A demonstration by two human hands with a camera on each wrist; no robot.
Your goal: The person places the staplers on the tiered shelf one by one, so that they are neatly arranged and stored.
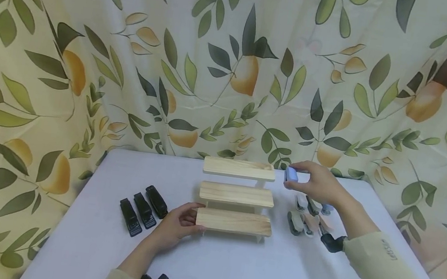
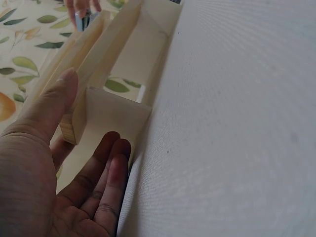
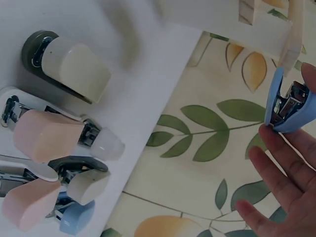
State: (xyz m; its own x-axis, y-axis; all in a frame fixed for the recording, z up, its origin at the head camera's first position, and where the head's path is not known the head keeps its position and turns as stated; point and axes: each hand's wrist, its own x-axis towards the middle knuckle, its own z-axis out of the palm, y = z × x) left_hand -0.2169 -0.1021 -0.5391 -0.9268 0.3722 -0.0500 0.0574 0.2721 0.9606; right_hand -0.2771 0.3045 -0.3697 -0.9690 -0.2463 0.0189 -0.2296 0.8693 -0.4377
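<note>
My right hand (image 1: 322, 183) pinches a small blue stapler (image 1: 291, 175) between thumb and fingers, beside the right end of the top plank of a three-step wooden shelf (image 1: 234, 222). In the right wrist view the blue stapler (image 3: 274, 96) shows its metal inside, with its two halves apart. My left hand (image 1: 174, 226) holds the left end of the lowest plank. Its thumb lies along the plank (image 2: 73, 121) in the left wrist view, while several fingers curl beneath, near the pale side support (image 2: 116, 106).
Three black staplers (image 1: 145, 210) lie in a slanted row left of the shelf. To its right sits a close group of small staplers, among them a pink one (image 3: 47, 133), a dark-based cream one (image 3: 74, 64) and a blue one (image 3: 77, 217). A leaf-patterned curtain (image 1: 227, 112) hangs behind the white table (image 1: 232, 275).
</note>
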